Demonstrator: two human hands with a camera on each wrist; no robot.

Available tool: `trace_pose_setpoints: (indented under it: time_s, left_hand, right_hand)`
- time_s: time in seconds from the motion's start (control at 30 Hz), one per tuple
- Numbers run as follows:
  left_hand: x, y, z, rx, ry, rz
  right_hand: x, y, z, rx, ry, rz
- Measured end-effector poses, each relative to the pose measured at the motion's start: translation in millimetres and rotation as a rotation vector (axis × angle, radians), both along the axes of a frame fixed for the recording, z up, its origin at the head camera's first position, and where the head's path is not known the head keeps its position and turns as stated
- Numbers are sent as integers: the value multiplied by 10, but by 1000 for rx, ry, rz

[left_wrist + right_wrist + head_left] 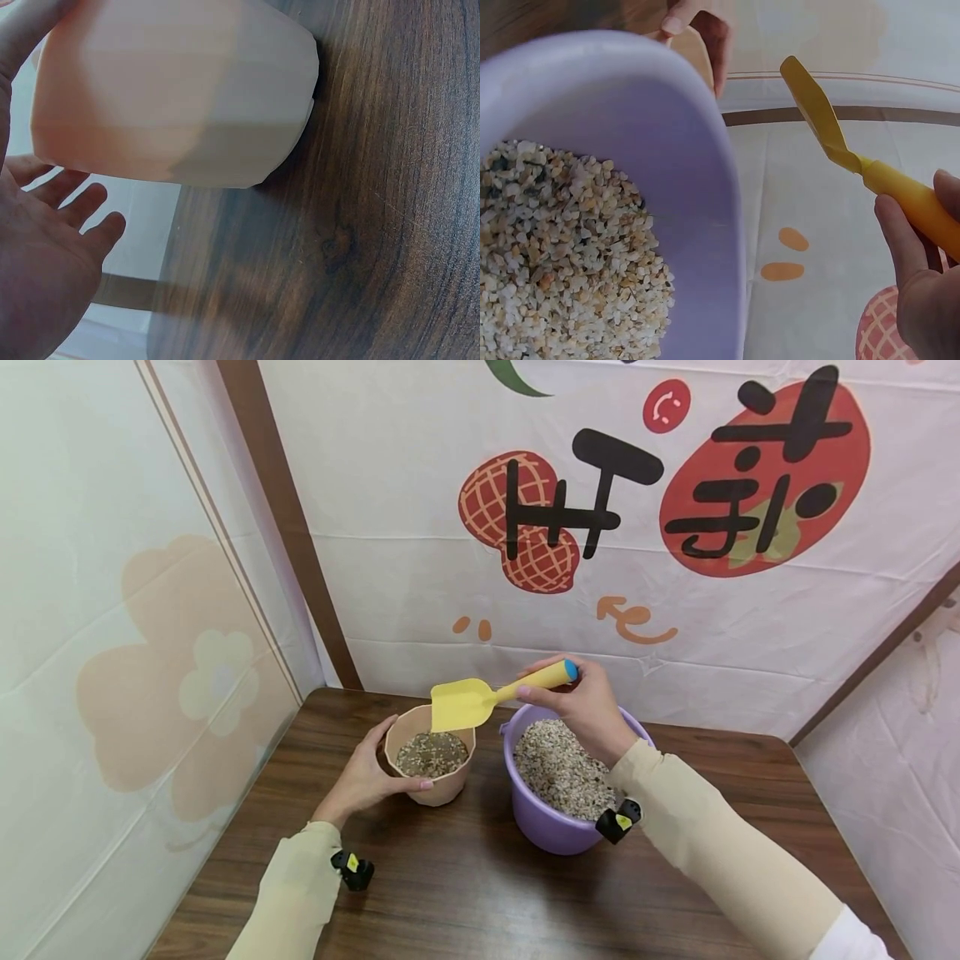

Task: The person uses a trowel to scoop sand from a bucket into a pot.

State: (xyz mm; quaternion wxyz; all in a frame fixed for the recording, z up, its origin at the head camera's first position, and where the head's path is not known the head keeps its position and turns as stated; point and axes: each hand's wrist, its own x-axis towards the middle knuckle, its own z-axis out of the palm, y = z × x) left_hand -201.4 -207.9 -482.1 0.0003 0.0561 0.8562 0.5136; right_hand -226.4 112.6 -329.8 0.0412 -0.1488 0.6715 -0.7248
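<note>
A yellow toy shovel (461, 703) with a blue handle end is held by my right hand (581, 703), its blade tilted above the far right rim of a peach flowerpot (442, 791). My left hand (372, 777) grips that pot from the left, thumb across the near rim and fingers round the far side. Greenish-brown gravel (431, 755) lies inside the pot. A purple bucket (551, 831) stands to the right, below my right hand, holding pale gravel (577, 262). In the right wrist view the shovel blade (814, 105) appears edge-on, so any load on it is hard to tell.
Both containers stand on a dark wood-grain table (450, 893). A printed cloth wall (405, 568) rises along its back edge, with another cloth panel (150, 635) at the left and one at the right.
</note>
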Motion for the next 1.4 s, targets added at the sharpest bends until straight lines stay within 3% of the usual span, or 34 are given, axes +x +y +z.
trace_pose_setpoints:
  time_s: [0.5, 1.4]
  left_hand:
    - [18, 5, -2, 7, -6, 2]
    - [21, 4, 0, 30, -1, -9]
  right_hand:
    - [125, 177, 113, -115, -38, -15]
    - [231, 633, 89, -277, -116, -16]
